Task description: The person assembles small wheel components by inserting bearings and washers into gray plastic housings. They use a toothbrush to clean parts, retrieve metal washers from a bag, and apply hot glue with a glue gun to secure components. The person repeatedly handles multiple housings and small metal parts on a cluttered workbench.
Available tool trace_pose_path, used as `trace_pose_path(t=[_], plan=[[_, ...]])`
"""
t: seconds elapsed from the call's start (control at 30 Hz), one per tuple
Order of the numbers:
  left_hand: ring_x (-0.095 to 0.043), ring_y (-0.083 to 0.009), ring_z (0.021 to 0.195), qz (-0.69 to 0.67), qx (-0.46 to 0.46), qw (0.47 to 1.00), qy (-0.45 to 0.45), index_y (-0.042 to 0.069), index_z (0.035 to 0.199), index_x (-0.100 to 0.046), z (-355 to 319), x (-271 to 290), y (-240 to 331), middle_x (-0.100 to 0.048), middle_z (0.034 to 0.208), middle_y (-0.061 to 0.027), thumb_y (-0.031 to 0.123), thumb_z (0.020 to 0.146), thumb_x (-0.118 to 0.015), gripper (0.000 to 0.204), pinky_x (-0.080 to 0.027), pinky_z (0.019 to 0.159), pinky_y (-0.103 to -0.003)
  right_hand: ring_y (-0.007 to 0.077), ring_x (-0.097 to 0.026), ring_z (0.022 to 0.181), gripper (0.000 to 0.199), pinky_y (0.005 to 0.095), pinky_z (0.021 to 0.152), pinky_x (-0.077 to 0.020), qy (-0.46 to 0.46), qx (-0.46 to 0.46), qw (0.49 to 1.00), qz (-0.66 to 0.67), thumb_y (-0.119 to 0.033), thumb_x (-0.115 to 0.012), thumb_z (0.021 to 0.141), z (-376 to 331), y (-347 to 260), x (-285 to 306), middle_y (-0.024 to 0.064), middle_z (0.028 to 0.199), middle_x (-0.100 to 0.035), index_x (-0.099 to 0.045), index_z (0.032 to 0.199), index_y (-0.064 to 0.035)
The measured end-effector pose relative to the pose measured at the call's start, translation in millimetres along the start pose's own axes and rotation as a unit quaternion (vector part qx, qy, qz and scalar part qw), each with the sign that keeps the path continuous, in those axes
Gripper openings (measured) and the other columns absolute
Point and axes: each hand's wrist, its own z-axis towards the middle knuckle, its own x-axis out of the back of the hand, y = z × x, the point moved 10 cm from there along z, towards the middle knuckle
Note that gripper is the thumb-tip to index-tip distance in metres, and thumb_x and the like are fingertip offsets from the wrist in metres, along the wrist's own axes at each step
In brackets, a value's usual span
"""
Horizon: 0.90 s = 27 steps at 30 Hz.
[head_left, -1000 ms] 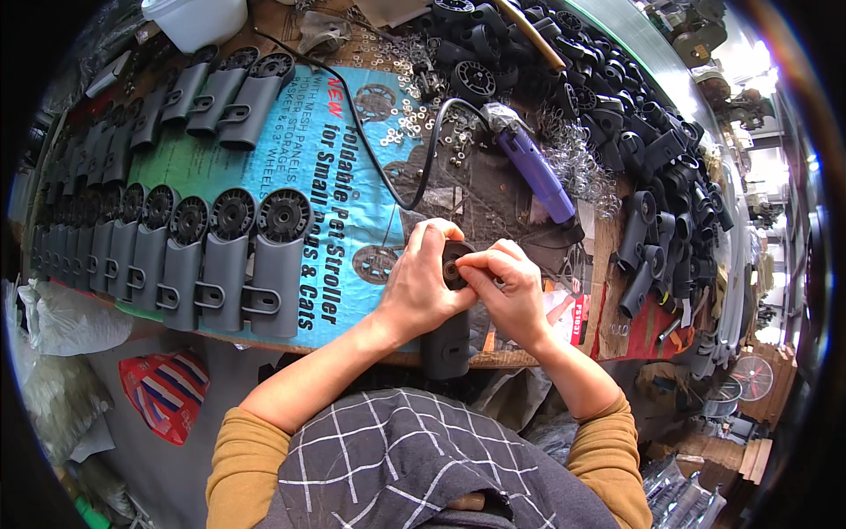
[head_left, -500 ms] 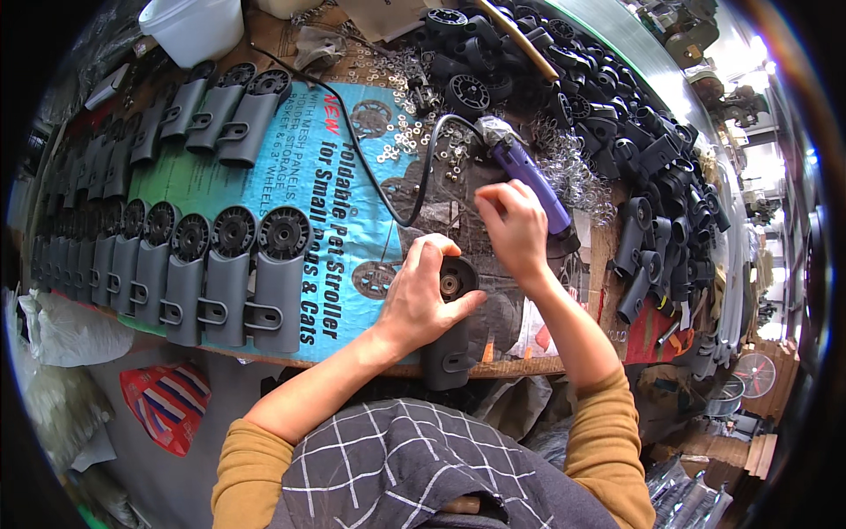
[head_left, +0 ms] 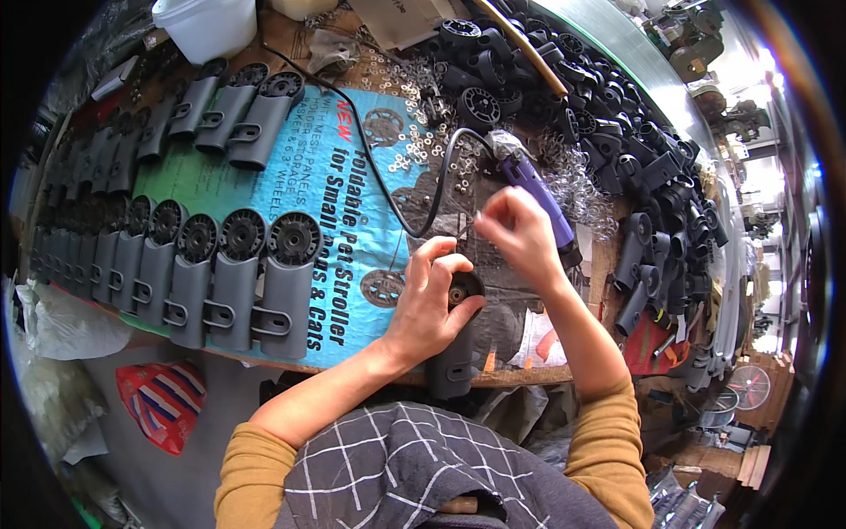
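Note:
At the bench's front edge my left hand [head_left: 430,304] is closed round the round head of a dark grey plastic bracket [head_left: 454,363]. A metal-ringed hole shows in that head between thumb and fingers, and the bracket's lower end points toward me. My right hand [head_left: 520,231] is just beyond and to the right, its thumb and fingertips pinched together. Whatever it may hold is too small to make out. Right beside it lies a purple power screwdriver [head_left: 539,198] with a black cable [head_left: 434,181], untouched by either hand.
Similar finished-looking brackets [head_left: 286,291] stand in two rows at left. White nuts or washers [head_left: 414,150] and a heap of metal springs [head_left: 573,189] lie beyond my hands. Black plastic parts [head_left: 608,132] pile up at right. A white bucket [head_left: 207,31] stands far left.
My right hand stays pinched and has shifted slightly nearer to me. The fingers of my left hand have lifted and spread somewhat on the bracket's head. The whole view has moved a little.

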Motion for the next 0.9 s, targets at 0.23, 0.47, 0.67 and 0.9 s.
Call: trace_pose_path(t=[0.23,0.47,0.67,0.9], plan=[[-0.047,-0.0355,0.117,0.020,0.012,0.999,-0.029,0.006,0.087,-0.065,-2.6,-5.2,2.6,-0.049,0.126,-0.0133,0.011,0.077,-0.076,0.015,-0.042,0.096,-0.044,0.0071,-0.055,0.068,0.021,0.0240,0.061,-0.0448,-0.125,-0.192,0.950,0.213,-0.018,-0.078,0.079,-82.8,12.8,-19.3,0.0009,0.073,-0.061,-0.066,0.082,-0.0017],[-0.048,-0.0328,0.114,0.012,0.005,0.999,-0.039,0.007,0.086,-0.065,-1.1,-6.2,4.4,-0.052,0.123,-0.0127,0.011,0.078,-0.075,0.013,-0.040,0.097,-0.042,0.0344,-0.052,0.109,0.054,0.0426,0.094,-0.0427,0.107,-0.022,0.954,-0.281,-0.021,-0.076,0.076,-10.0,57.6,49.2,0.0156,0.113,-0.056,-0.054,0.123,-0.0052],[-0.048,-0.0350,0.114,0.021,-0.005,0.999,-0.036,0.008,0.086,-0.064,-0.1,-6.2,5.1,-0.052,0.121,-0.0131,0.011,0.077,-0.075,0.015,-0.041,0.096,-0.043,0.0367,-0.052,0.108,0.061,0.0430,0.095,-0.0426,0.046,-0.071,0.954,-0.287,-0.018,-0.074,0.070,11.6,89.2,47.5,0.0184,0.111,-0.054,-0.052,0.125,-0.0041],[-0.049,-0.0319,0.111,0.020,-0.017,0.999,-0.027,0.008,0.086,-0.065,-0.6,-5.8,5.6,-0.054,0.121,-0.0123,0.010,0.077,-0.076,0.015,-0.039,0.095,-0.041,0.0189,-0.059,0.085,0.062,0.0309,0.076,-0.0518,0.218,-0.059,0.957,0.182,-0.010,-0.076,0.073,-41.5,34.9,101.7,0.0118,0.103,-0.054,-0.038,0.120,0.0005]])
